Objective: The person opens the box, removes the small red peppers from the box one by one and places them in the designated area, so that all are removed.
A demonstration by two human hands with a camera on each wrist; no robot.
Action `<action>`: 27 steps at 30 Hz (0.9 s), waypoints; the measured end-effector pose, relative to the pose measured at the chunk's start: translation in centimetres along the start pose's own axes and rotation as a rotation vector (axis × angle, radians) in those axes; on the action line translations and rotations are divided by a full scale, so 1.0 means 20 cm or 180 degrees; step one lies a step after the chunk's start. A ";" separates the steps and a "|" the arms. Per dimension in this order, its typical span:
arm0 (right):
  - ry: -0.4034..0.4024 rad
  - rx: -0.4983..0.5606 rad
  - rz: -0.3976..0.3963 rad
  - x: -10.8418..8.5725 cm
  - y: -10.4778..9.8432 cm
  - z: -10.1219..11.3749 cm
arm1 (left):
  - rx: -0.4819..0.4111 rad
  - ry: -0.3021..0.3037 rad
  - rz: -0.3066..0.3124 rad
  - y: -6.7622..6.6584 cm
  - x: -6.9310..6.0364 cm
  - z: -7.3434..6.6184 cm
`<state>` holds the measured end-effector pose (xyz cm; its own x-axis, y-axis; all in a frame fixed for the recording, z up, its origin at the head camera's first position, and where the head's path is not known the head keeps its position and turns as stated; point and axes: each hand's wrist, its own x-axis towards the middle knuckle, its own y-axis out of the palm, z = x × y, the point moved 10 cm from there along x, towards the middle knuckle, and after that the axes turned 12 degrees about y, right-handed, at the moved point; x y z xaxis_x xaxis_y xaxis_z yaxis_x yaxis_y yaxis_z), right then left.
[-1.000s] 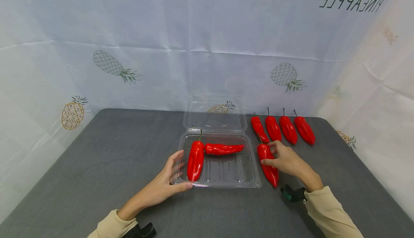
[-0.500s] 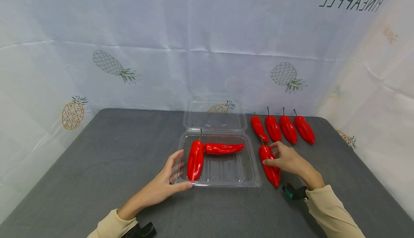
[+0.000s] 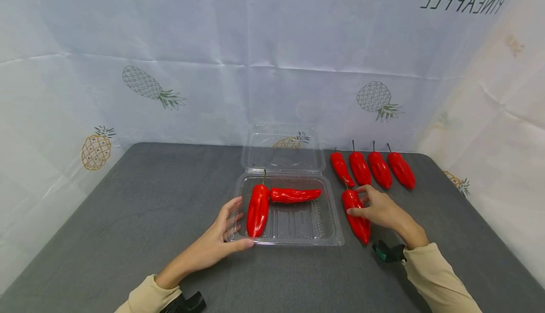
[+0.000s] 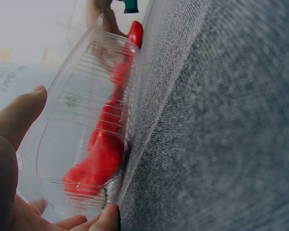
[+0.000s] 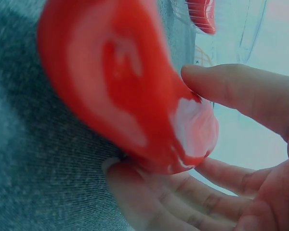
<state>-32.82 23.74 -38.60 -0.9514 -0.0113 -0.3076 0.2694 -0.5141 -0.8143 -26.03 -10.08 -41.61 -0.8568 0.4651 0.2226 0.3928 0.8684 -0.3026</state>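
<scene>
My left hand holds the near left corner of a clear plastic clamshell container, thumb at the front rim and fingers along the left wall. Inside lie two red peppers: one lengthwise pepper at the left, its stem pointing away, and one crosswise pepper towards the back. To the right of the container, my right hand grips another red pepper between thumb and fingers. In the right wrist view this glossy pepper appears close to the grey cloth; whether it touches cannot be told.
At the back right lie several more red peppers, among them a thinner pepper and a far-right pepper. The container's lid stands raised behind it. A pineapple-print curtain hangs behind the grey table.
The right hand and the pepper in it have shifted slightly to the right. The left hand, the container and the other peppers have stayed in place.
</scene>
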 end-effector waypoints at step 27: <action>-0.0251 -0.0072 -0.0135 -0.05 -0.06 0.05 | -0.0026 -0.0007 0.0017 0.00 0.00 0.01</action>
<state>-32.28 23.56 -36.88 -0.9706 -0.0580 -0.2336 0.2311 -0.4962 -0.8369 -26.03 -10.06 -41.75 -0.8554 0.4694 0.2189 0.4001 0.8673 -0.2964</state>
